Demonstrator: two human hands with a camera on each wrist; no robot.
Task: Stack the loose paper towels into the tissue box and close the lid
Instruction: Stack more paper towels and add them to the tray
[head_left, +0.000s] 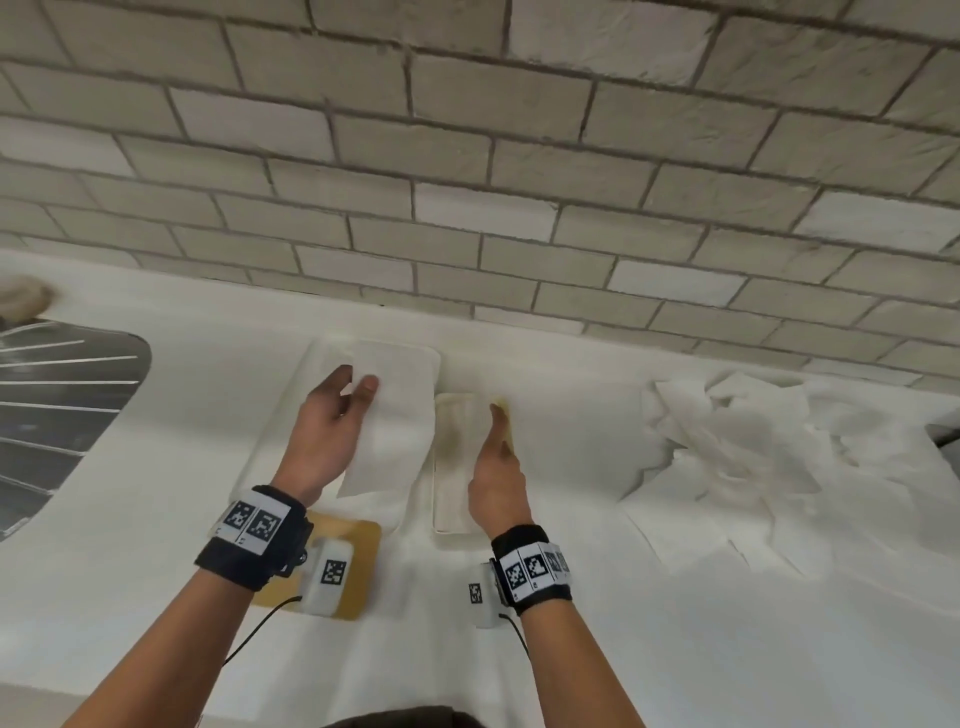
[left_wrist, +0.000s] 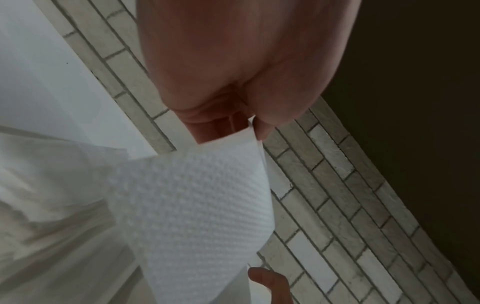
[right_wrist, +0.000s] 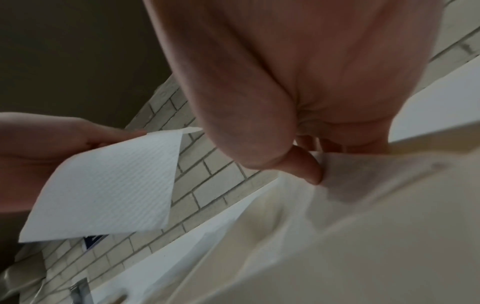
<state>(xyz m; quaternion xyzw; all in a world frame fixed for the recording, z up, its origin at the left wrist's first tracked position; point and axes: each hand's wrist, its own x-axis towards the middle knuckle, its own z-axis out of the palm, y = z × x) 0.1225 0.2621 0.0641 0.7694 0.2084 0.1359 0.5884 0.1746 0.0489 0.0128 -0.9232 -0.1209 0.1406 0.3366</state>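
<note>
While my left hand (head_left: 324, 431) pinches a folded paper towel (head_left: 389, 421) by its far edge — thumb on top, fingers beneath — the sheet hangs over the open tissue box (head_left: 421, 364), its near corner drooping toward me above the box's interior. From the left wrist the towel's (left_wrist: 192, 205) embossed face curves downward from my fingertips (left_wrist: 262, 128), its free edge hanging clear of the box.

My right hand (head_left: 498, 467) stands edge-on just right of the box, fingers straight and together, touching a pale narrow tray-like piece (head_left: 454, 457) that lies flat beside the box; I cannot tell whether this is the lid. From the right wrist my thumb (right_wrist: 306, 168) presses a white edge there, fingers not curled round anything.

Beyond my right hand, well apart, the loose pile of paper towels (head_left: 769, 441) sprawls crumpled across the white table (head_left: 675, 649). Between that pile and my hand the table lies open. A tan board (head_left: 363, 551) lies under my left wrist, near the box's near end. Farther left a metal sink (head_left: 57, 405) cuts into the table, and a pale brick wall (head_left: 467, 156) rises right behind the box's far rim.
</note>
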